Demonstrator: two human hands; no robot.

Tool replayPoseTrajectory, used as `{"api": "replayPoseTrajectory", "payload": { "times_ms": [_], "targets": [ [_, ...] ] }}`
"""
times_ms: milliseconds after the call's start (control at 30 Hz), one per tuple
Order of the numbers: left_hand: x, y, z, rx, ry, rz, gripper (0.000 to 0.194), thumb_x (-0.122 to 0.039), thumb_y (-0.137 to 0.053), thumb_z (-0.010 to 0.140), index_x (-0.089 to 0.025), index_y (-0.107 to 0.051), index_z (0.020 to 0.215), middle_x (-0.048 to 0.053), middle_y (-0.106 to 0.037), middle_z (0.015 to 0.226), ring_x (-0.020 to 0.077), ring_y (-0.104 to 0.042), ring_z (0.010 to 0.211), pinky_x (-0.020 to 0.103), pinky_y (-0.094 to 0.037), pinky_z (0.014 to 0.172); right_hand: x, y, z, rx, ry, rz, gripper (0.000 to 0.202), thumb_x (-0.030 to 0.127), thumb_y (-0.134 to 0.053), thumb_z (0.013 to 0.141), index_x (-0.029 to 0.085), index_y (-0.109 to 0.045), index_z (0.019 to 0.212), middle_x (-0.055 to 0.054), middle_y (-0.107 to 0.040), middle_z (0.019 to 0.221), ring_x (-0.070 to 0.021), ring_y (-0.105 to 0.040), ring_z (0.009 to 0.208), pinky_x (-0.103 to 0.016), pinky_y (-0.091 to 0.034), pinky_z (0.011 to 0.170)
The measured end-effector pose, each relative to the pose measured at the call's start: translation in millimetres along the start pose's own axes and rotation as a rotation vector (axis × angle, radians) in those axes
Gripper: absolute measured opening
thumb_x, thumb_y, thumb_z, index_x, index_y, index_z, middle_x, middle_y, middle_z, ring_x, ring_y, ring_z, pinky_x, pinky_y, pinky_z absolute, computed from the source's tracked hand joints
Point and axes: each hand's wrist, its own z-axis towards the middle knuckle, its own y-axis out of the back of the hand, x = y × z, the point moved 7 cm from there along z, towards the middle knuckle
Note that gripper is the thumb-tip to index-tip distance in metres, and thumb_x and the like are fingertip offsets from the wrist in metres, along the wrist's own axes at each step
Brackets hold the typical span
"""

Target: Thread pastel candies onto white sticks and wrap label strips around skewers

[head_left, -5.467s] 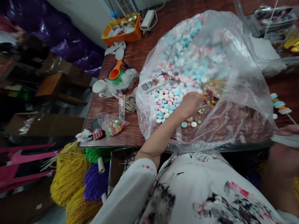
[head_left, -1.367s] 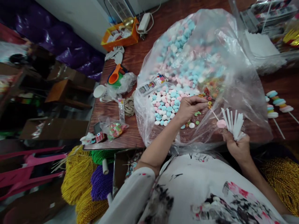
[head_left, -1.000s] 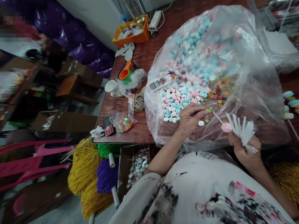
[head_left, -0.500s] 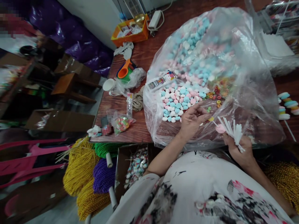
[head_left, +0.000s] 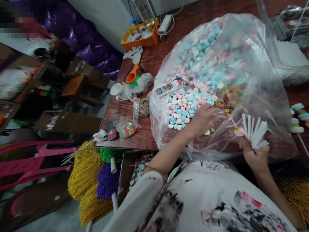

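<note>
Right hand (head_left: 255, 157) is closed around a fanned bunch of white sticks (head_left: 254, 131), with one stick carrying a pink candy disc (head_left: 239, 131) poking out to the left. Left hand (head_left: 205, 118) is inside the big clear plastic bag (head_left: 260, 93), fingers curled down on the loose candies (head_left: 184, 108); can't tell if it's actually got one. The bag sits on a wooden table (head_left: 125, 109), finished candy skewers (head_left: 298, 116) off to the right.

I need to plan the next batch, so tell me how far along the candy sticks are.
Done: a few filled candy sticks lie on the table at the right. In hand: the right hand holds a fan of white sticks, one with a pink candy on it; the left hand reaches into the bag among loose candies. Left: most sticks look bare, and the bag is well filled.
</note>
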Motion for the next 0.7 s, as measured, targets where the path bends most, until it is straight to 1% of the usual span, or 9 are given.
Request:
{"api": "replayPoseTrajectory", "payload": {
  "times_ms": [33, 100, 133, 200, 300, 400, 567, 633, 700],
  "targets": [
    [7.3, 3.7, 13.9, 0.029, 0.023, 0.217, 0.025, -0.037, -0.067, 0.09, -0.014, -0.074, 0.098, 0.013, -0.067, 0.101, 0.0243, -0.06, 0.1, 0.035, -0.048, 0.085, -2.9, 2.2, 1.6, -0.017, -0.01, 0.001, 0.029, 0.025, -0.062, 0.091, 0.02, -0.055, 0.063, 0.003, -0.051, 0.057, -0.0113, -0.048, 0.052, -0.026, -0.039, 0.053],
    [21.6, 0.0, 37.7, 0.151, 0.074, 0.565, 0.019, -0.025, -0.065, 0.09, -0.01, -0.072, 0.097, 0.018, -0.065, 0.104, 0.0293, -0.057, 0.108, 0.036, -0.048, 0.083, -6.8, 2.4, 1.7, -0.03, -0.023, 0.001, 0.03, 0.025, -0.063, 0.09, 0.019, -0.054, 0.062, 0.003, -0.052, 0.058, -0.0109, -0.049, 0.054, -0.026, -0.04, 0.055],
    [27.4, -5.6, 46.6, 0.225, 0.088, 0.672, 0.016, -0.019, -0.061, 0.091, -0.009, -0.072, 0.097, 0.019, -0.065, 0.105, 0.0306, -0.055, 0.111, 0.036, -0.048, 0.082, -8.1, 0.5, 0.3, -0.023, -0.029, 0.007, 0.028, 0.024, -0.064, 0.089, 0.019, -0.055, 0.063, 0.003, -0.052, 0.058, -0.0107, -0.048, 0.054, -0.025, -0.04, 0.054],
    [34.0, -18.3, 58.7, 0.335, 0.08, 0.76, 0.021, -0.011, -0.052, 0.092, -0.009, -0.072, 0.099, 0.019, -0.065, 0.105, 0.0315, -0.053, 0.115, 0.036, -0.047, 0.08, -10.4, -4.6, -3.9, 0.007, -0.041, 0.031, 0.028, 0.023, -0.064, 0.089, 0.019, -0.055, 0.063, 0.003, -0.052, 0.058, -0.0101, -0.047, 0.053, -0.025, -0.039, 0.053],
    [36.7, -24.6, 67.8, 0.342, 0.062, 0.753, 0.028, -0.011, -0.046, 0.093, -0.011, -0.072, 0.103, 0.02, -0.065, 0.108, 0.0319, -0.052, 0.116, 0.036, -0.047, 0.08, -14.6, -7.2, -9.4, 0.043, -0.052, 0.053, 0.029, 0.024, -0.064, 0.089, 0.019, -0.054, 0.062, 0.003, -0.051, 0.057, -0.0098, -0.045, 0.052, -0.024, -0.037, 0.052],
    [34.9, -21.9, 67.0, 0.327, 0.043, 0.726, 0.029, -0.009, -0.047, 0.09, -0.009, -0.072, 0.103, 0.02, -0.065, 0.108, 0.0315, -0.054, 0.114, 0.037, -0.046, 0.082, -21.4, 2.5, -11.4, 0.006, -0.068, 0.046, 0.028, 0.025, -0.064, 0.089, 0.019, -0.055, 0.064, 0.003, -0.052, 0.057, -0.0106, -0.046, 0.053, -0.025, -0.038, 0.053],
    [22.7, -30.1, 37.3, 0.474, -0.1, 0.528, 0.021, -0.01, -0.052, 0.083, -0.01, -0.073, 0.085, 0.014, -0.069, 0.091, 0.0241, -0.061, 0.091, 0.034, -0.047, 0.08, -27.6, 12.8, -15.5, -0.015, -0.066, 0.019, 0.026, 0.025, -0.064, 0.09, 0.018, -0.057, 0.066, 0.002, -0.053, 0.058, -0.0114, -0.048, 0.053, -0.026, -0.039, 0.054],
    [20.8, -24.0, 25.8, 0.409, -0.145, 0.378, 0.02, -0.01, -0.054, 0.082, -0.013, -0.073, 0.088, 0.01, -0.069, 0.09, 0.0205, -0.062, 0.087, 0.031, -0.047, 0.078, -27.7, 11.6, -18.1, 0.0, -0.051, 0.018, 0.026, 0.024, -0.065, 0.089, 0.018, -0.057, 0.065, 0.003, -0.052, 0.057, -0.0107, -0.047, 0.052, -0.026, -0.039, 0.053],
    [26.6, -4.9, 22.7, 0.193, -0.115, 0.252, 0.023, -0.012, -0.056, 0.084, -0.016, -0.072, 0.099, 0.007, -0.069, 0.092, 0.0177, -0.063, 0.086, 0.029, -0.048, 0.078, -29.3, 9.8, -19.8, 0.01, -0.054, 0.032, 0.028, 0.024, -0.065, 0.09, 0.018, -0.055, 0.064, 0.003, -0.052, 0.057, -0.0104, -0.047, 0.053, -0.026, -0.039, 0.053]
  ]
}}
